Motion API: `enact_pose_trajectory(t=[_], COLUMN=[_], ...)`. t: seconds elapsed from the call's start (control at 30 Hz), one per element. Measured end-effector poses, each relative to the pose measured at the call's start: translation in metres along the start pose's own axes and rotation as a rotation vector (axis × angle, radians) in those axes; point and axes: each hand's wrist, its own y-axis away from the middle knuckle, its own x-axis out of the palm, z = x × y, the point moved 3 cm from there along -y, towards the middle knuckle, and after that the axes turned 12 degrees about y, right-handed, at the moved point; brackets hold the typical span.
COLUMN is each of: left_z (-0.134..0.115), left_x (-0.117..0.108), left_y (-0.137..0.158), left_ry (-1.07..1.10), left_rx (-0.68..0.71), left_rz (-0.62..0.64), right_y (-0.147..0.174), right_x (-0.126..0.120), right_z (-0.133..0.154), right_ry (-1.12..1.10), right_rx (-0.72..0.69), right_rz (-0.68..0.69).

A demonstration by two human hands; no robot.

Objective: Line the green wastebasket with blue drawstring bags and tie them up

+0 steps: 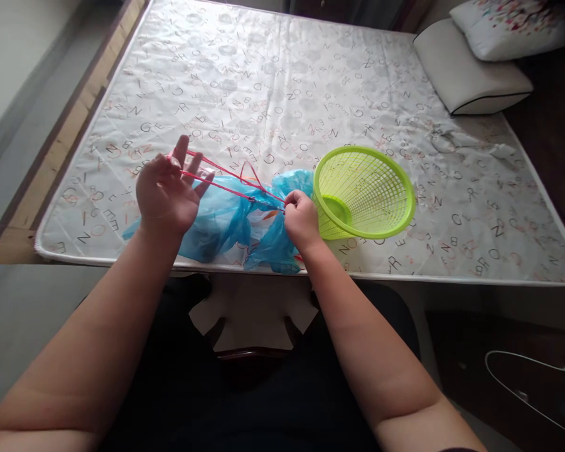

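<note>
A red string (pixel 221 183) stretches taut between my two hands in long strands, with a small loop standing up midway. My left hand (pixel 167 191) holds its left end near the thumb and index finger, the other fingers spread apart. My right hand (pixel 302 216) is closed in a pinch on the string's other end, close to the gathered part of a blue plastic bag (pixel 216 216). Whether its fingers also grip the bag is hidden. The thin, crumpled bag lies under the string at the mattress's front edge, with something dark showing through its left part.
A lime-green mesh basket (pixel 365 191) stands tilted just right of my right hand, its mouth facing up. The letter-printed mattress (pixel 273 94) spreads out ahead. Pillows (pixel 480 69) lie at the far right, and a white cable (pixel 513 355) rests below right.
</note>
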Motion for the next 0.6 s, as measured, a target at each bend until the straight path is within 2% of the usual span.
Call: enact_pose_trajectory(t=[0.13, 0.23, 0.3, 0.37, 0.43, 0.47, 0.5, 0.6], left_z=[-0.010, -0.017, -0.016, -0.010, 0.000, 0.004, 0.007, 0.009], left_x=[-0.014, -0.024, -0.026, -0.025, -0.021, -0.020, -0.019, -0.019], left_y=[-0.012, -0.017, -0.017, -0.016, -0.014, -0.013, -0.012, -0.008], left_ry=[0.008, 0.078, 0.130, 0.096, -0.082, -0.221, -0.388, -0.979], left_rx=[0.130, 0.129, 0.062, -0.031, -0.130, -0.152, -0.143, 0.006], left_rz=[-0.201, -0.289, -0.284, -0.237, -0.184, -0.162, -0.142, -0.046], right_y=[-0.005, -0.005, -0.004, 0.000, 0.004, 0.005, 0.005, 0.004], right_x=[0.004, 0.002, -0.004, -0.007, -0.005, -0.003, -0.001, 0.005], right_z=[-0.010, -0.005, 0.005, 0.016, 0.021, 0.020, 0.017, 0.003], right_ry=[-0.314, -0.624, -0.774, -0.809, -0.671, -0.541, -0.387, 0.060], right_rx=[0.143, 0.199, 0.164, 0.116, 0.094, 0.085, 0.070, -0.004], right_rz=[0.015, 0.044, 0.143, 0.339, 0.523, 0.545, 0.509, 0.234])
